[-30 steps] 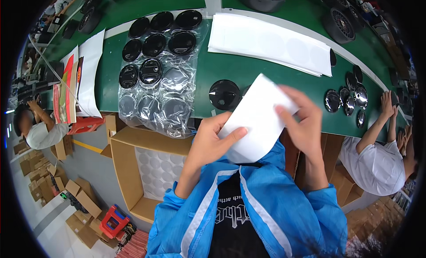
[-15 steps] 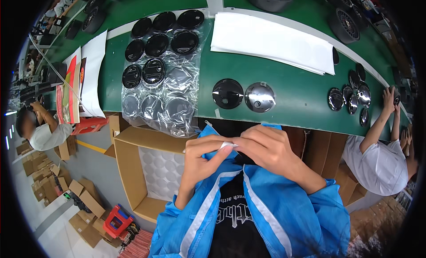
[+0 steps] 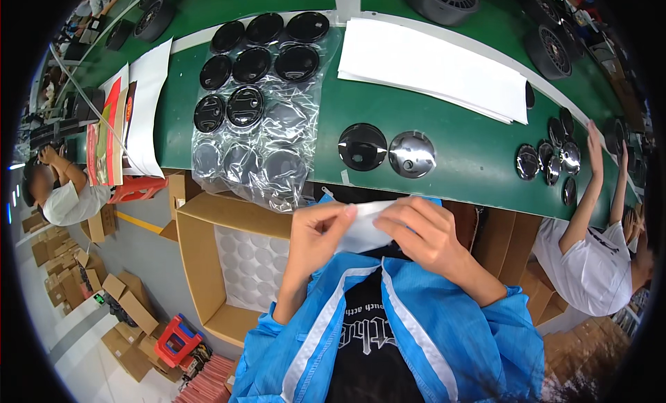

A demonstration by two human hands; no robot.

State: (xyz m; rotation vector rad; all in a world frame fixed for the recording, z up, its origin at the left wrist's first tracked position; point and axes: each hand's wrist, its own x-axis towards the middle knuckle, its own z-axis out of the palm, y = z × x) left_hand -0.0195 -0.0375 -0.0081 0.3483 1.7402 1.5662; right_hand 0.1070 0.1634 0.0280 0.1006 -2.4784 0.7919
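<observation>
Just beyond the table's front edge on my side, a thin white sheet or bag (image 3: 362, 234), slightly see-through, stretches between my hands. Its left part is pinched by the thumb and fingers of my left hand (image 3: 316, 242). The bent fingers of my right hand (image 3: 429, 238) grip the other end. Past them on the green table lie a glossy black round cap (image 3: 362, 147) and a mirror-like round cap (image 3: 411, 155), side by side. Left of these, several black caps (image 3: 297, 62) rest on clear plastic packing (image 3: 284, 115) with round pockets.
A stack of white sheets (image 3: 430, 66) lies at the back. More small caps (image 3: 548, 153) are grouped on the right, near a co-worker (image 3: 586, 257). An open cardboard box (image 3: 198, 264) holding a round-pocketed liner stands below the table at left. Wheels (image 3: 444, 2) sit farther back.
My hands have drawn slightly apart, and the white sheet, earlier mostly hidden in my fingers, now spreads out between them. At the right, the co-worker's hands have moved apart.
</observation>
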